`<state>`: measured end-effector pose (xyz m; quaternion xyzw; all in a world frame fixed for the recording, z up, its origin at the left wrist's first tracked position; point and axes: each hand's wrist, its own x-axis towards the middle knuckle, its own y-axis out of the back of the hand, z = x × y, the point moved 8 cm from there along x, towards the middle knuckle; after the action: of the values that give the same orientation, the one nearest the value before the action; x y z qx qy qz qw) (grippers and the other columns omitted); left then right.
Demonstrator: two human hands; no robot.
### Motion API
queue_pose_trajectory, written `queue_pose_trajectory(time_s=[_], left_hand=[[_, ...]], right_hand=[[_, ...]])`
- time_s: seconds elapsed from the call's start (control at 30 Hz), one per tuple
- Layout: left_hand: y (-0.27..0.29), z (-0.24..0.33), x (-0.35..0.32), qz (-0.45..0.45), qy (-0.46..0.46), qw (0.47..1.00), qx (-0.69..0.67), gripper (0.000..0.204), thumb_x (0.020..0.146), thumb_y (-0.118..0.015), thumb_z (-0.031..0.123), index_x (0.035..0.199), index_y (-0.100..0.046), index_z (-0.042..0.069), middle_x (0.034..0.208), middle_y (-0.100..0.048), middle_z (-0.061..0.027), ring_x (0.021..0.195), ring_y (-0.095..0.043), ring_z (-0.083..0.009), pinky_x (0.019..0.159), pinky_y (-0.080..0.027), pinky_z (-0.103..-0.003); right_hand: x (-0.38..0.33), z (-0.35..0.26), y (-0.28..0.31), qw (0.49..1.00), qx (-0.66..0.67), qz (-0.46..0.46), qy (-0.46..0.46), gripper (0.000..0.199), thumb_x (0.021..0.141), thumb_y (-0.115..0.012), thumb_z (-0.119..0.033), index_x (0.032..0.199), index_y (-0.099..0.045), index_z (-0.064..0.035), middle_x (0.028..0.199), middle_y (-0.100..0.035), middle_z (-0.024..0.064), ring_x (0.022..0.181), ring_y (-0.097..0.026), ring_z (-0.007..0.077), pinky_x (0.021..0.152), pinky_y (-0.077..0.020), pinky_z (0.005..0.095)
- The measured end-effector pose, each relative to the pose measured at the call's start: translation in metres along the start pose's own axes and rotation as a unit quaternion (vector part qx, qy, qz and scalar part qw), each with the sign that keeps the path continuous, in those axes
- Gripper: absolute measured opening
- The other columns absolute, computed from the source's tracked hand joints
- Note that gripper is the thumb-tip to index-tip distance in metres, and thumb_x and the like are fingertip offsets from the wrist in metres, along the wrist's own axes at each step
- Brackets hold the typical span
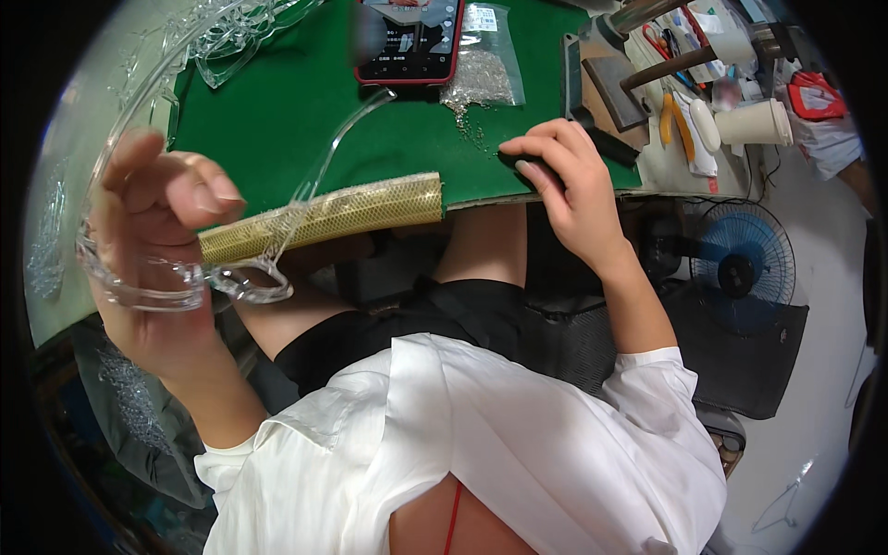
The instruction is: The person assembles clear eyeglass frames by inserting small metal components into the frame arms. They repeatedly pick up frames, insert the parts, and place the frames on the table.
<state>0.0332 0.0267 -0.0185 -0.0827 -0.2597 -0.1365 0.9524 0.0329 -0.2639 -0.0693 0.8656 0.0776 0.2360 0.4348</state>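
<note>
My left hand [166,217] is raised at the left with its fingers curled around a clear plastic eyeglass frame [250,282]. One temple [328,153] of the frame slants up over the green mat; the other curves up along the left. My right hand [569,180] rests at the mat's near edge, fingers bent together around something dark that is mostly hidden. Just left of its fingertips, tiny metal pieces [476,134], perhaps screws, lie scattered. They trail from a clear plastic bag [483,69] full of more of them.
A phone [407,46] in a red case lies at the back of the green mat [277,120]. Gold mesh-patterned edging [370,215] lines the table's front. More clear frames [245,37] pile up back left. At right are yellow-handled pliers [680,129], a cup [754,123] and a blue fan [740,264].
</note>
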Motion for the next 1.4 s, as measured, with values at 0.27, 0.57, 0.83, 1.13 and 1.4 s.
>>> queue_pose_trajectory(time_s=[0.27, 0.57, 0.83, 1.13, 1.4], left_hand=[[-0.029, 0.006, 0.011, -0.017, 0.093, 0.995, 0.016, 0.078, 0.090, -0.048, 0.036, 0.137, -0.013, -0.016, 0.077, -0.056, -0.0167, 0.057, -0.052, -0.0159, 0.053, -0.045, -0.021], [-0.039, -0.004, 0.009, 0.014, 0.105, 0.990, 0.090, 0.091, 0.085, -0.050, 0.055, 0.138, -0.016, -0.012, 0.077, -0.058, -0.0200, 0.058, -0.055, -0.0144, 0.044, -0.035, -0.015], [-0.039, -0.006, 0.005, 0.041, 0.109, 0.988, 0.098, 0.093, 0.084, -0.052, 0.058, 0.139, -0.018, -0.009, 0.078, -0.060, -0.0190, 0.060, -0.057, -0.0139, 0.043, -0.035, -0.014], [-0.043, -0.012, 0.000, 0.054, 0.106, 0.990, 0.077, 0.094, 0.084, -0.050, 0.062, 0.139, -0.020, -0.007, 0.077, -0.061, -0.0171, 0.060, -0.060, -0.0146, 0.043, -0.039, -0.014], [-0.045, -0.006, 0.000, 0.060, 0.115, 0.987, 0.094, 0.096, 0.083, -0.046, 0.068, 0.140, -0.020, -0.005, 0.075, -0.061, -0.0176, 0.061, -0.062, -0.0168, 0.042, -0.040, -0.016]], right_hand=[[0.009, 0.012, -0.007, 0.996, 0.047, 0.000, -0.070, 0.009, 0.077, -0.064, 0.000, 0.086, -0.065, -0.0022, 0.081, -0.059, 0.0076, 0.076, -0.056, 0.0252, 0.068, -0.0448, 0.0341], [0.008, 0.003, -0.011, 0.998, -0.004, 0.034, -0.056, 0.005, 0.075, -0.066, -0.001, 0.080, -0.066, -0.0035, 0.076, -0.058, 0.0068, 0.073, -0.055, 0.0251, 0.064, -0.0443, 0.0345], [0.021, -0.002, -0.016, 0.999, 0.006, -0.040, -0.001, 0.010, 0.075, -0.067, -0.003, 0.081, -0.060, -0.0037, 0.077, -0.056, 0.0063, 0.074, -0.056, 0.0252, 0.064, -0.0451, 0.0350], [0.039, -0.002, -0.027, 0.982, 0.008, -0.162, 0.099, 0.013, 0.075, -0.067, -0.007, 0.082, -0.056, -0.0054, 0.076, -0.052, 0.0064, 0.073, -0.055, 0.0260, 0.063, -0.0451, 0.0353], [0.025, -0.003, -0.022, 0.984, -0.055, -0.143, 0.093, 0.015, 0.076, -0.067, -0.009, 0.079, -0.052, -0.0047, 0.077, -0.051, 0.0065, 0.075, -0.053, 0.0258, 0.061, -0.0441, 0.0363]])
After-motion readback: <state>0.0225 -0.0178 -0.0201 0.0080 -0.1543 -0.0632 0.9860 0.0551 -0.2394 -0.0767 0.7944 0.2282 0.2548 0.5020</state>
